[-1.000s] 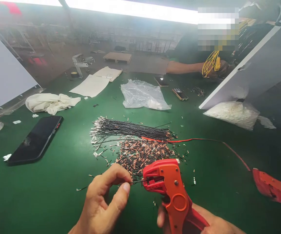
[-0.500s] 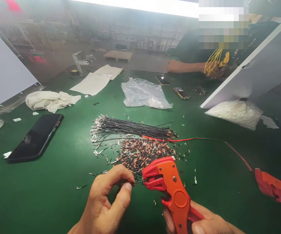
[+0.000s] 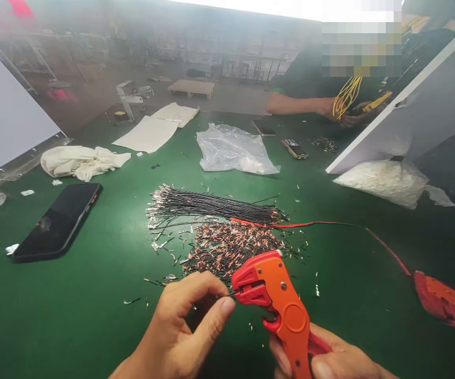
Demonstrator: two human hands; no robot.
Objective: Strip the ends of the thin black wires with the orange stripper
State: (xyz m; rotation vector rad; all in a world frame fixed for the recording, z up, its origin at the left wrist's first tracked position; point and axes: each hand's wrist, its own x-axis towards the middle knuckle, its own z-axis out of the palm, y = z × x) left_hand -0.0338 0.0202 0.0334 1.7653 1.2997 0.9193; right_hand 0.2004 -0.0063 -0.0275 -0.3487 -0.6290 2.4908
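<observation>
1. Orange wire stripper (image 3: pixel 280 305) in my right hand (image 3: pixel 330 360); grip closed round its handles, head pointing left.
2. My left hand (image 3: pixel 183 329): thumb and forefinger pinched on a short black wire (image 3: pixel 230 293), whose tip sits at the stripper's jaws.
3. Just beyond on the green table (image 3: pixel 93 295): heap of cut wire ends (image 3: pixel 231 247), then a bundle of black wires (image 3: pixel 211 205).
4. Black phone (image 3: pixel 57 221) lies well left.

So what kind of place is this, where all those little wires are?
Probably a workshop or small factory. On the green work table lies a bundle of cut black wires. The right hand holds an orange wire stripper, and another person's hand holds yellow wires.
</observation>
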